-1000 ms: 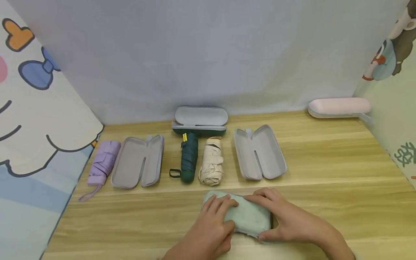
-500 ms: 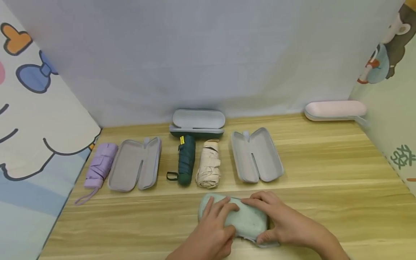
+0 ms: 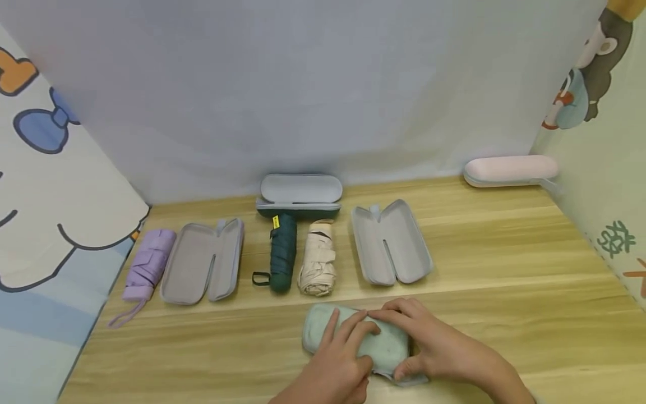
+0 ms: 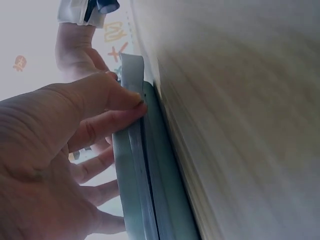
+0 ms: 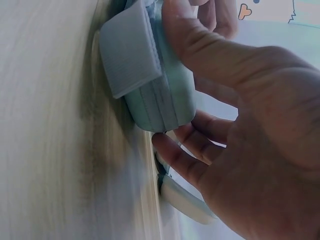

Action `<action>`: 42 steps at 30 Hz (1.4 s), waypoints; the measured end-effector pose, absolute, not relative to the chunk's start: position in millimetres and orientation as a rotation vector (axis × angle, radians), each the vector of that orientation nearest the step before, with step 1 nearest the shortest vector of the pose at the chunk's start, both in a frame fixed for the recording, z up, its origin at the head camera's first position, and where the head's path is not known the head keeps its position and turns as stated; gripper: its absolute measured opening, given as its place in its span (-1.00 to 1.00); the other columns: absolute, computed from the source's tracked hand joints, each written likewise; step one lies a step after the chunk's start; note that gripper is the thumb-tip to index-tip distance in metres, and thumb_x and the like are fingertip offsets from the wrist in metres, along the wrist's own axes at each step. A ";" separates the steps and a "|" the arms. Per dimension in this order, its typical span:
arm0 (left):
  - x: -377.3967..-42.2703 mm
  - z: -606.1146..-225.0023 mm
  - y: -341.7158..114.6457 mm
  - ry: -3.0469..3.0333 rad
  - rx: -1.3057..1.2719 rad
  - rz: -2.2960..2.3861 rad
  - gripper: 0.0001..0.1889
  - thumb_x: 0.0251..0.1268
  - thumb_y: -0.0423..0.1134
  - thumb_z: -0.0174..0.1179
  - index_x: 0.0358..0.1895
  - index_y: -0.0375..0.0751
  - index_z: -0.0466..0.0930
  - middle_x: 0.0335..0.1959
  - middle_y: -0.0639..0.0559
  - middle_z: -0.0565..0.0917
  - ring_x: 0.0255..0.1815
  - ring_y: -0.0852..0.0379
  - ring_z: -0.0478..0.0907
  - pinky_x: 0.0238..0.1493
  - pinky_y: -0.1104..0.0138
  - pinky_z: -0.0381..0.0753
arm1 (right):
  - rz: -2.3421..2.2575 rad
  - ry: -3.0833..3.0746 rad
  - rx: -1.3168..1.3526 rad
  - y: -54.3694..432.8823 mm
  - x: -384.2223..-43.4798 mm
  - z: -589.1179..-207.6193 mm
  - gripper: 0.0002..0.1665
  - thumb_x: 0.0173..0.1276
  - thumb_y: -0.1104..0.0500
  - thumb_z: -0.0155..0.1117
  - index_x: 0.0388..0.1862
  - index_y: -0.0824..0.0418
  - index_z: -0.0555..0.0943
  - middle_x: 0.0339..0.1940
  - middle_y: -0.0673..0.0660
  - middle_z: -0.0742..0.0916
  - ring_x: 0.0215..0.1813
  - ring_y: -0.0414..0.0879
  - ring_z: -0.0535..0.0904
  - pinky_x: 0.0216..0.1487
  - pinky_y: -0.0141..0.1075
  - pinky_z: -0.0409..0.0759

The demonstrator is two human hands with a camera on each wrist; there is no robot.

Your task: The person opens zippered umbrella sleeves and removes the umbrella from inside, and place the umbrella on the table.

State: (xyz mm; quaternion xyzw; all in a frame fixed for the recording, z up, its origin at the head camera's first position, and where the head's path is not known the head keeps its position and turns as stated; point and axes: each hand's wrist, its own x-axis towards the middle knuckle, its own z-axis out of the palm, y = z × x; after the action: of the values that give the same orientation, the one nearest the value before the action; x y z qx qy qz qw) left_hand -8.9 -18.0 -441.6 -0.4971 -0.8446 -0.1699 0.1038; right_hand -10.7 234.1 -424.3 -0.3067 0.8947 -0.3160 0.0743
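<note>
A mint green zip case lies on the table in front of me, lid up. My left hand spreads fingers over its top. In the left wrist view, that thumb and index finger pinch at the zipper seam, close to a grey fabric tab; the zipper pull is mostly hidden between them. My right hand grips the case's right end, thumb at the near edge and fingers on the far side. A wide grey strap sticks out at that end in the right wrist view.
Behind the case lie a folded purple umbrella, a dark green umbrella and a cream umbrella. Unzipped cases stand spread: purple, dark green and a grey-lined one. A pink case sits far right.
My left hand has slid rightward along the near edge of the mint green case, toward my right hand. The right hand keeps its grip. The head view has shifted slightly.
</note>
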 end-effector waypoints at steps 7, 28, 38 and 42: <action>-6.4 -444.0 -18.8 -2.530 -1.430 -0.559 -0.73 -0.06 -0.27 0.50 -0.67 0.03 0.56 0.27 -0.04 0.51 0.51 -0.25 0.38 0.20 -0.38 0.55 | -0.949 2.702 -0.932 233.4 -11.4 -426.8 0.10 0.02 -0.35 0.47 0.56 -0.04 0.42 0.34 -0.03 0.53 0.33 -0.09 0.44 0.28 -0.09 0.58; -37.1 -414.8 -54.7 -2.828 -1.384 -0.478 -0.72 0.34 -0.07 0.42 0.02 0.07 0.59 0.33 0.03 0.52 0.38 0.00 0.48 0.40 0.02 0.51 | -0.900 2.749 -0.791 236.2 -7.9 -426.3 -0.07 0.24 -0.20 0.56 0.55 -0.14 0.40 0.37 -0.15 0.51 0.35 -0.18 0.42 0.27 -0.15 0.59; -43.3 -407.6 -65.9 -3.025 -1.250 -0.343 -0.13 0.23 0.09 0.48 0.53 -0.12 0.31 0.39 -0.10 0.49 0.39 -0.07 0.47 0.37 -0.01 0.55 | -0.949 2.843 -0.708 235.4 -10.1 -429.3 -0.08 0.24 0.02 0.60 0.53 0.10 0.41 0.34 -0.10 0.51 0.26 -0.24 0.50 0.25 -0.17 0.62; -43.6 -405.7 -66.0 -3.036 -1.227 -0.300 -0.08 0.16 0.13 0.52 0.53 -0.08 0.32 0.33 -0.08 0.50 0.33 -0.05 0.48 0.30 0.01 0.58 | -0.971 2.849 -0.739 233.3 -12.4 -431.6 -0.08 0.23 0.05 0.61 0.52 0.13 0.41 0.36 -0.05 0.54 0.30 -0.17 0.52 0.27 -0.08 0.62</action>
State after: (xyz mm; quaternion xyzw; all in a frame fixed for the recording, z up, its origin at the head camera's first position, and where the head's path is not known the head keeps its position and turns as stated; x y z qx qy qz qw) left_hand -43.6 -66.0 -405.7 -0.3721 -0.9208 -0.0911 -0.0732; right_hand -12.4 233.3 -431.6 -0.2383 0.9190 -0.3133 0.0213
